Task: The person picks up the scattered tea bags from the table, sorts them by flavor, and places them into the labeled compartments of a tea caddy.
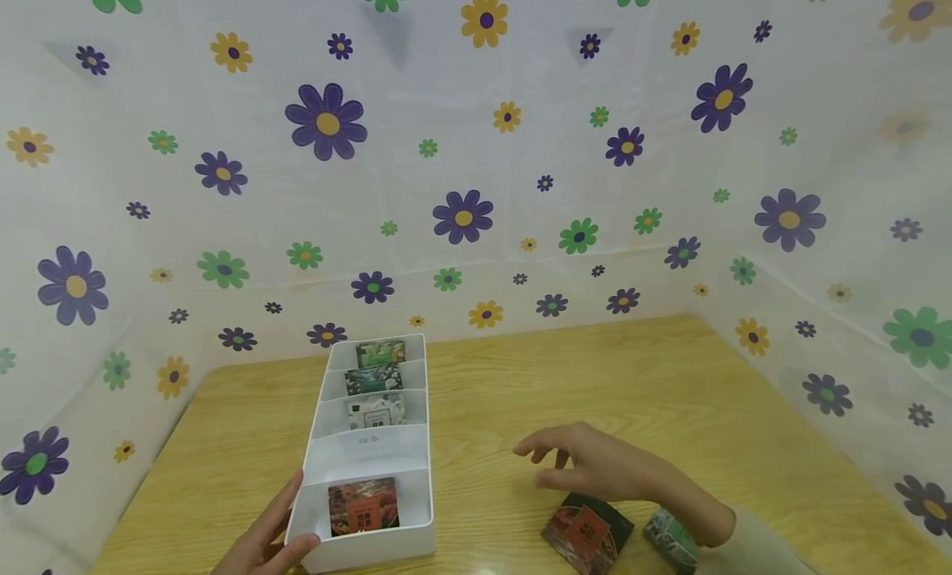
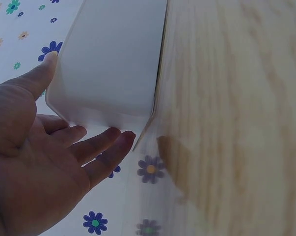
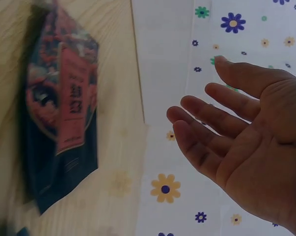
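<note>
A long white divided box (image 1: pixel 431 484) stands at the left of the table. My left hand (image 1: pixel 264 538) holds its near left corner, thumb on the front and fingers along the left side; in the left wrist view the same hand (image 2: pixel 49 142) spans that corner. A red-labelled sachet (image 1: pixel 364 505) sits in the nearest compartment. My right hand (image 1: pixel 587 463) hovers with loosely bent fingers and nothing in them, just beyond a dark sachet with a red label (image 1: pixel 587 532). In the right wrist view that sachet (image 3: pixel 64 108) lies apart from the hand (image 3: pixel 246 132).
Farther compartments hold a white floral sachet (image 1: pixel 375 411), a dark floral one (image 1: pixel 374 380) and a green one (image 1: pixel 381 354). A green-labelled packet (image 1: pixel 671 538) lies partly under the right forearm. Flower-printed white cloth (image 1: pixel 476 162) walls the wooden table (image 1: pixel 565 377).
</note>
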A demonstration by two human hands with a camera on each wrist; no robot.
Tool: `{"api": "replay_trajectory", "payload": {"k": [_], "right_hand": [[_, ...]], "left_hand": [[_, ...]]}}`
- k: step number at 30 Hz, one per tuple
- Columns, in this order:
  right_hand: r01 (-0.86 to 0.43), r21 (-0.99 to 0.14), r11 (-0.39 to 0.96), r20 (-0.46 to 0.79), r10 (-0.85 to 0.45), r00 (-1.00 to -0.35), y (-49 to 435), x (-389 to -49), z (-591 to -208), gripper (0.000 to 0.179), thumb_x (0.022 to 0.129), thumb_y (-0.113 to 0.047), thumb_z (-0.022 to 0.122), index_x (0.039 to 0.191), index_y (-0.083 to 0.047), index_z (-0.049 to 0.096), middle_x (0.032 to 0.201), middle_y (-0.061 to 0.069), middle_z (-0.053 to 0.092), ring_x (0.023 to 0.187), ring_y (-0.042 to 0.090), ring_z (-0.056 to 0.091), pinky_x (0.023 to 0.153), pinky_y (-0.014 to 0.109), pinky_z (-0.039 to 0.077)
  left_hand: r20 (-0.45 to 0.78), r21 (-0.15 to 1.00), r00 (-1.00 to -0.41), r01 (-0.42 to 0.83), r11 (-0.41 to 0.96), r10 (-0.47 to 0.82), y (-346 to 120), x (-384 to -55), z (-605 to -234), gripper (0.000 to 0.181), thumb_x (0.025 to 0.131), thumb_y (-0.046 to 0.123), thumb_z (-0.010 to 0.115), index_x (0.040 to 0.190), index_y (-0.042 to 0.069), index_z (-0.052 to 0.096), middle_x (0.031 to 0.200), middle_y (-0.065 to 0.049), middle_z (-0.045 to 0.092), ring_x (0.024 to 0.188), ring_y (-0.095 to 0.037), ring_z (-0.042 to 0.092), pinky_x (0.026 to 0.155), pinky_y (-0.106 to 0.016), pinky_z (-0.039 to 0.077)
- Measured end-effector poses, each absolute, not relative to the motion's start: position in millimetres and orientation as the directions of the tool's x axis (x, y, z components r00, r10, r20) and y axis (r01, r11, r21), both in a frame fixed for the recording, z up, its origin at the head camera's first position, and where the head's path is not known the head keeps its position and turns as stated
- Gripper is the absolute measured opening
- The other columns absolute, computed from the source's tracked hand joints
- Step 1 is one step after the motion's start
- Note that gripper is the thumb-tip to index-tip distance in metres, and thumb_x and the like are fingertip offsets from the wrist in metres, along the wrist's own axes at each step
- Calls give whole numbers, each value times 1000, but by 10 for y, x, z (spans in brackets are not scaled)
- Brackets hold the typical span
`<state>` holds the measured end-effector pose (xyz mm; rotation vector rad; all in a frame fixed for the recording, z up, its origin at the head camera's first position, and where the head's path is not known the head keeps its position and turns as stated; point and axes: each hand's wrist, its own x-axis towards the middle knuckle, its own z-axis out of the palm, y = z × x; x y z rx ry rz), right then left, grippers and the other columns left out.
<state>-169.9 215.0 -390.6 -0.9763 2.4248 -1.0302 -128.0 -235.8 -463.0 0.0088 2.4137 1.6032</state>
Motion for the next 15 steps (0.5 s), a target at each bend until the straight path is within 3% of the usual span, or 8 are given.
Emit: {"api": "replay_trajectory", "payload": {"k": [7, 15], "right_hand": [[-389, -746, 540, -138, -697, -704, 2300, -1635, -4021, 43, 101, -24, 70, 141, -12, 61, 134, 12, 64, 112, 28, 67, 85, 30, 58], [-468, -678, 567, -150, -730, -667, 2366, -1587, -4170, 48, 94, -21, 79, 138, -14, 63, 139, 0, 60, 124, 18, 58, 94, 33, 56]], "left_hand": [[-172, 924, -976, -111, 367, 137, -2358, -1264, -4650, 90, 97, 18, 74, 166, 8, 17, 162, -33, 27, 139, -57, 39, 87, -53, 60], [-151, 932, -978, -94, 349, 141, -2366, -1247, -4679, 88, 98, 17, 72, 166, 9, 17, 161, -34, 28, 139, -57, 40, 87, -53, 60]]}}
